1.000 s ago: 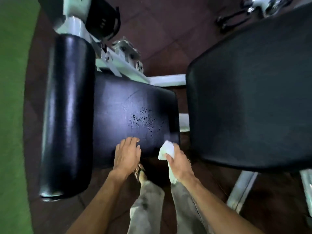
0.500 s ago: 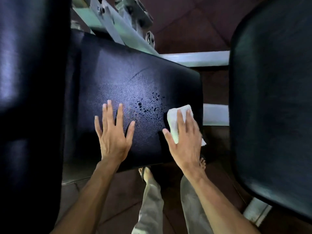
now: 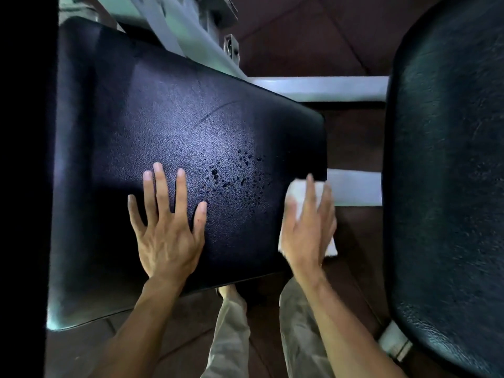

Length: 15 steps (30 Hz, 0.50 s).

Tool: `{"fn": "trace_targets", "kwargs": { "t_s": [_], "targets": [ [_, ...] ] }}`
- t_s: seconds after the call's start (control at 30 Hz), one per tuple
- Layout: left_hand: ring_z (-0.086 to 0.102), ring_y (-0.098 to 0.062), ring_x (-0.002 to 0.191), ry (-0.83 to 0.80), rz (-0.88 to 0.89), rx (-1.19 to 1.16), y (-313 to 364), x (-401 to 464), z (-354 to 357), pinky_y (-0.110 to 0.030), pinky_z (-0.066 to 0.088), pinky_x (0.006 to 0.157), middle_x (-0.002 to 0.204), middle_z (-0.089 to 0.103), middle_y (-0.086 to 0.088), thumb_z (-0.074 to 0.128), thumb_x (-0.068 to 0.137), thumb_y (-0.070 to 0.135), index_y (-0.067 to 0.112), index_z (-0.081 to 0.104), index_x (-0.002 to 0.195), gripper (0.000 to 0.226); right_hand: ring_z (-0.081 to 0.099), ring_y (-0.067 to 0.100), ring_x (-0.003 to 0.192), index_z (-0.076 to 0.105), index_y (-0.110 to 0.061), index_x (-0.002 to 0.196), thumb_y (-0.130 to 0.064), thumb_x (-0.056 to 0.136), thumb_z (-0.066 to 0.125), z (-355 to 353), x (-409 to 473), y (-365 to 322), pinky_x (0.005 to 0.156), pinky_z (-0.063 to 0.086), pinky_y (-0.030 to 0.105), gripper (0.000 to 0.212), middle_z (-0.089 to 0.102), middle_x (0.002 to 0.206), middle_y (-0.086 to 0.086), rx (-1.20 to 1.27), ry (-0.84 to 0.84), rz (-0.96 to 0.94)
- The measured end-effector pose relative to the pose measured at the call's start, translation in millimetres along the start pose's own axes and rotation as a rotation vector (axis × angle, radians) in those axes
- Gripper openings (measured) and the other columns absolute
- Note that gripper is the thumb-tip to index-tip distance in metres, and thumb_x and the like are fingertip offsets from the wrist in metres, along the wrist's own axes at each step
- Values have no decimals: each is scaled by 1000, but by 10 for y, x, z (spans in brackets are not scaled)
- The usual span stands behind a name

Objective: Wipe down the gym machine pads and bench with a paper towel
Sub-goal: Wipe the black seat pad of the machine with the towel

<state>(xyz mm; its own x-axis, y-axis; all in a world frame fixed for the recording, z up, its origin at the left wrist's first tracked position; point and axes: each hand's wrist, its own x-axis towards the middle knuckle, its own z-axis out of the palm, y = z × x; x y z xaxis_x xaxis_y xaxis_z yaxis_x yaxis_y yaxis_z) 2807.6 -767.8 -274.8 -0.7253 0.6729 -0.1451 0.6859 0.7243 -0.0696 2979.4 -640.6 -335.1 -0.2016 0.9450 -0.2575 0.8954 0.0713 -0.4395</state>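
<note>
The head camera now sits closer to the black pad [image 3: 177,132] than a second ago, so the pad fills more of the view and the roller pad at the left is only a dark strip. The left hand [image 3: 169,236], earlier at the pad's near edge, now lies flat with fingers spread left of the droplets [image 3: 240,175]. The right hand [image 3: 308,230] has carried the paper towel [image 3: 297,192] up from below the near edge and now presses it, motion-blurred, at the pad's right edge.

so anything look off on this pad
Yes: dark droplets are spattered on the black textured vinyl pad, unwiped, between the flat left hand and the right hand pressing the white paper towel.
</note>
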Motion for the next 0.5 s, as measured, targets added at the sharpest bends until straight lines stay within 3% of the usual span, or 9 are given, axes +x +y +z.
{"fn": "trace_targets", "kwargs": {
  "t_s": [0.07, 0.13, 0.23, 0.37, 0.43, 0.5],
  "targets": [
    [-2, -21, 154, 12, -4, -6, 7, 2, -3, -52, 3, 122, 166, -3, -5, 21, 99, 54, 27, 9, 157, 65, 27, 31, 146, 25, -36, 151, -54, 98, 30, 34, 488, -268, 113, 31, 53, 56, 22, 162, 8, 66, 72, 156],
    [-2, -22, 154, 15, -5, -2, 7, -2, -7, -52, 4, 122, 166, -4, -5, 20, 99, 54, 27, 9, 157, 65, 30, 32, 144, 29, -36, 151, -55, 99, 31, 86, 868, -555, 111, 34, 52, 56, 25, 161, 10, 91, 106, 185],
    [-3, -21, 154, 12, -5, -6, 10, 3, -9, -52, 4, 123, 166, -5, -5, 18, 99, 54, 27, 8, 157, 65, 33, 36, 142, 30, -30, 152, -54, 99, 30, 88, 805, -822, 107, 38, 52, 59, 25, 161, 15, -1, 102, -64],
    [-3, -20, 154, 7, -11, -17, 15, 9, -31, -52, 4, 123, 166, -6, -3, 17, 99, 53, 28, 8, 157, 64, 22, 35, 148, 20, -32, 155, -53, 102, 20, -2, -381, -410, 115, 31, 48, 57, 13, 165, 13, -49, -173, -540],
    [-3, -20, 154, 3, -12, -13, 10, -1, -31, -52, 5, 123, 166, -6, -3, 17, 99, 52, 28, 8, 157, 64, 21, 34, 149, 19, -36, 153, -55, 101, 23, -16, -680, -21, 113, 34, 51, 56, 15, 164, 12, -53, -170, -503],
    [-3, -20, 154, 1, -9, -11, 12, -3, -28, -52, 5, 123, 166, -6, -3, 18, 99, 52, 27, 9, 157, 64, 17, 32, 150, 15, -36, 153, -54, 100, 27, 6, -533, 151, 115, 31, 54, 57, 13, 165, 10, -60, -118, -264]
  ]
}}
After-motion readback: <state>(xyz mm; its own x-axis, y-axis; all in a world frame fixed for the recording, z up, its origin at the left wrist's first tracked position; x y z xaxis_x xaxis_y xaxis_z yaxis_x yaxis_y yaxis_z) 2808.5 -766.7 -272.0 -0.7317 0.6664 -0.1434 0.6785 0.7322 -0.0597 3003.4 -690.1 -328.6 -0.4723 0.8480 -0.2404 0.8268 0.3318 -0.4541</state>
